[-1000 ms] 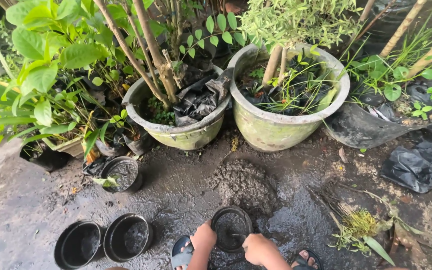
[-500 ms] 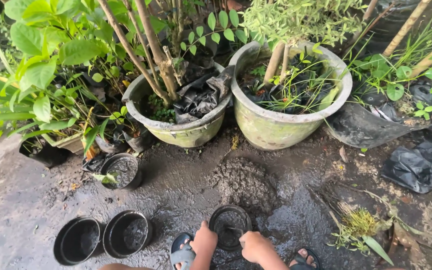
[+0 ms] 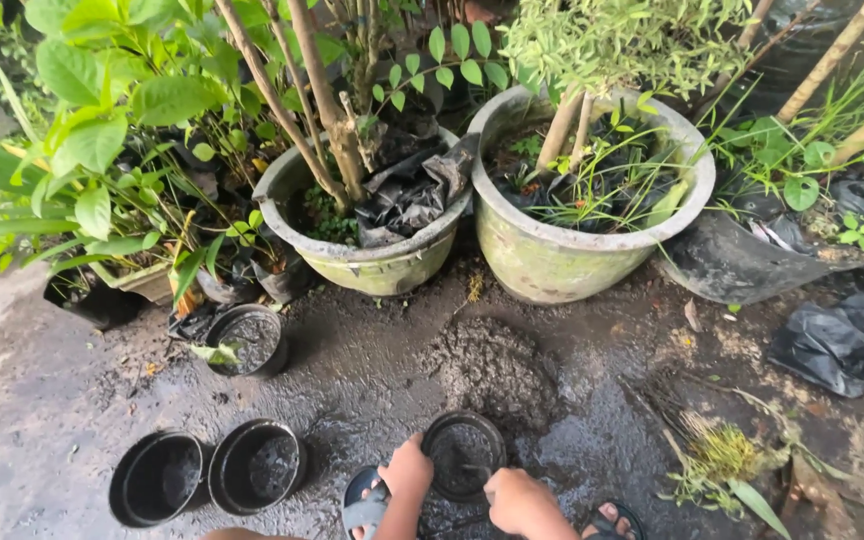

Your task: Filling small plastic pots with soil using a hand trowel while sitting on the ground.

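while both hands grip the small black pot (image 3: 464,455) near the ground's bottom edge, left hand (image 3: 407,470) on its rim, right hand (image 3: 517,498) closed on its near side, it looks partly filled. two black pots (image 3: 210,475) at bottom left seem unfilled. the soil heap (image 3: 497,368) lies just beyond; open wet ground spreads left, big planters (image 3: 472,240) crowd the far edge.

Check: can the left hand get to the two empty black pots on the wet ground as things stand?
Probably yes. The left hand rests on the rim of the small black pot; the two empty pots sit just to its left, with only bare wet ground between.
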